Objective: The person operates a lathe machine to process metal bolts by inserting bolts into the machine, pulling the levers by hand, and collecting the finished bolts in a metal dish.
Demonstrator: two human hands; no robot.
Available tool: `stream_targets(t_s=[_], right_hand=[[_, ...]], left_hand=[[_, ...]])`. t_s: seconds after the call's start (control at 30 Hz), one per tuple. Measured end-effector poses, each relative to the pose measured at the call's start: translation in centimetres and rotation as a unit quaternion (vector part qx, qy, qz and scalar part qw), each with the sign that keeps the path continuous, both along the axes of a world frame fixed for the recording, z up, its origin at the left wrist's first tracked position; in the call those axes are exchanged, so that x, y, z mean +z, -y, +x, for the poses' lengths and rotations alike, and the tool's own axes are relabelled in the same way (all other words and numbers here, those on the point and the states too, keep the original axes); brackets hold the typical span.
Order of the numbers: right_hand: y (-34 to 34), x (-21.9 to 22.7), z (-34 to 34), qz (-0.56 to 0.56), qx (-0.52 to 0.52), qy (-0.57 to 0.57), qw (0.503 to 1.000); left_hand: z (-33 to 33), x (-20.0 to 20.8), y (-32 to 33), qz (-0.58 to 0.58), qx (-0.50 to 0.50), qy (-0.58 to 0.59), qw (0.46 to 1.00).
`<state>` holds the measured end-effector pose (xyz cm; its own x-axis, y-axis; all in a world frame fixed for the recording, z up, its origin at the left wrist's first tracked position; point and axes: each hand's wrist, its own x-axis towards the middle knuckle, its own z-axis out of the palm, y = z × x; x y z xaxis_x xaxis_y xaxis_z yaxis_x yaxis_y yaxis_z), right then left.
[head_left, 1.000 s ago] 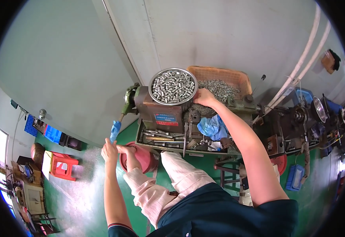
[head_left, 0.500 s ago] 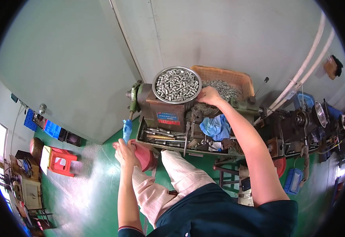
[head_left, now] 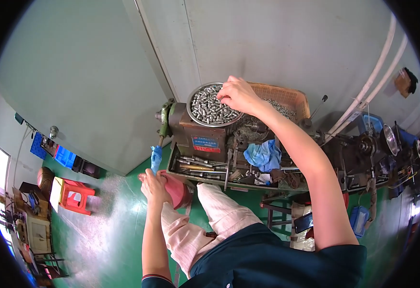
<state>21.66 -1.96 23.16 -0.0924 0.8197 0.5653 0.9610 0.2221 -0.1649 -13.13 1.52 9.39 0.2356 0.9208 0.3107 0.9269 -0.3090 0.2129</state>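
Observation:
My left hand (head_left: 155, 187) is closed around the lower end of a machine lever (head_left: 156, 156), whose grip is wrapped in blue cloth. My right hand (head_left: 240, 97) is over the right side of a round metal bowl (head_left: 189, 113), fingers bent down and pressed together at the heap of small silvery metal parts (head_left: 212, 104) in it. Whatever those fingertips hold is hidden. The bowl rests on top of the headstock of a small lathe-like machine (head_left: 183, 126). Beside the bowl, an orange plastic basket (head_left: 294, 94) contains more small metal pieces (head_left: 283, 109), partly behind my right forearm.
Metal rods and tools (head_left: 198, 167) lie in the machine's tray, near a crumpled blue cloth (head_left: 263, 156). A red bucket (head_left: 176, 189) stands by my leg. To the left is a red stool (head_left: 77, 196); a grey wall (head_left: 286, 43) rises behind, with further machinery (head_left: 363, 149) at right.
My right hand has moved up and left from the machine beside the bowl's rim to the parts in the bowl. My left hand has stayed at the lever.

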Motion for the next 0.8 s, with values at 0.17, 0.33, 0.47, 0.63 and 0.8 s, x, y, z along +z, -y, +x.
stream_targets(t_s=[0.17, 0.33, 0.47, 0.63, 0.8], right_hand=[[-0.5, 0.5, -0.4, -0.076, 0.029, 0.054, 0.995], [-0.3, 0.9, 0.3, -0.054, 0.023, -0.047, 0.997], [1.2, 1.6, 2.4, -0.045, -0.078, -0.221, 0.971], [3.2, -4.3, 6.7, -0.106, -0.181, -0.269, 0.94], [3.1, -10.1, 4.9, -0.217, -0.198, -0.302, 0.907]], left_hand=[[0.1, 0.5, 0.3, -0.01, 0.002, 0.003, 1.0], [0.4, 0.8, 0.4, -0.028, -0.005, 0.01, 1.0], [-0.1, 0.8, 0.4, -0.028, 0.005, 0.007, 1.0], [0.5, 0.9, 0.4, -0.019, -0.011, 0.008, 1.0], [0.3, 1.1, 0.7, -0.018, -0.01, 0.011, 1.0]])
